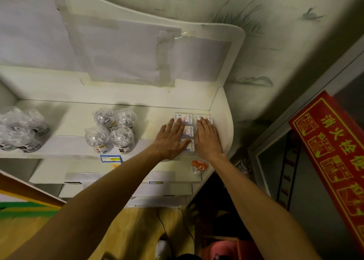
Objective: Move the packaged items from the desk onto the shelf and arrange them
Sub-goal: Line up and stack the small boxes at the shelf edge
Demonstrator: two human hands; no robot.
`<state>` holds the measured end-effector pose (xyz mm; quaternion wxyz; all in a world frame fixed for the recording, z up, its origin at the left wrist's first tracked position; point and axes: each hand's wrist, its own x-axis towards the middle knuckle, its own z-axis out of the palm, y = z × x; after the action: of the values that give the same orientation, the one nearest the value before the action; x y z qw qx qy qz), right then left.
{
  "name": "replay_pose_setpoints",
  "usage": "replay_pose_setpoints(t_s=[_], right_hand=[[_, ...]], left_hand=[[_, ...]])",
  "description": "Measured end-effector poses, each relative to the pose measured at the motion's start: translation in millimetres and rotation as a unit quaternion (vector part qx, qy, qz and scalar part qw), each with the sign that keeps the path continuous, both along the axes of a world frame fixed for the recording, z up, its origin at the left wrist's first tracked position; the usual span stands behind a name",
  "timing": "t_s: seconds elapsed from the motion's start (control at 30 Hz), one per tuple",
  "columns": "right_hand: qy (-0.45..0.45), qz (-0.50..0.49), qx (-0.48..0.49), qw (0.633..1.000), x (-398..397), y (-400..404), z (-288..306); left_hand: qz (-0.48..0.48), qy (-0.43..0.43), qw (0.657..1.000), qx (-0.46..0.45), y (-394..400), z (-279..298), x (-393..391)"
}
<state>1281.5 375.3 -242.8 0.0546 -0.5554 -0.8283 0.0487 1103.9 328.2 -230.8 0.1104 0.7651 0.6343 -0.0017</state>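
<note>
Packaged items (188, 130): small flat white packets with printed labels, lying on the shelf (78, 121) in its right corner, hard against the end panel (219, 121). They look like two columns running front to back; the column nearer the panel is mostly hidden under a hand, so I can't count it.

Left hand (170, 139) lies flat on the column farther from the panel, fingers straight and spread, tips pointing to the back wall. Not gripping anything, just pressing down on the packets. Right hand (206, 136) does the same on the column next to the panel: palm down, fingers straight, nothing pinched. Both forearms reach up and in from below, roughly parallel to the columns' long axis.

Judgement: placing is done for this batch, this is the squaring-up step. Key relation: the packets sit directly under both palms, long axis front to back, with the panel as a hard stop on one side. Any tidy-up nudge goes toward the panel or the back wall. The left hand has the free side, so it is the one to push sideways.

Further from the panel on the same shelf: a cluster of clear wrapped jars (111, 129), well apart from the packets.
</note>
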Motion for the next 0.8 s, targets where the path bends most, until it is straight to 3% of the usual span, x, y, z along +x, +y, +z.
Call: replay_pose_setpoints(t_s=[0.4,0.6,0.8], right_hand=[[0.005,-0.004,0.002,1.000,1,-1,-1],[0.002,-0.003,-0.020,1.000,-2,-6,-7],[0.013,-0.008,-0.039,0.999,8,2,1]], left_hand=[[0.010,0.010,1.000,0.026,-3,-5,3],[0.050,-0.037,0.997,0.049,-16,-6,8],[0.047,-0.042,0.993,0.101,-15,24,-7]])
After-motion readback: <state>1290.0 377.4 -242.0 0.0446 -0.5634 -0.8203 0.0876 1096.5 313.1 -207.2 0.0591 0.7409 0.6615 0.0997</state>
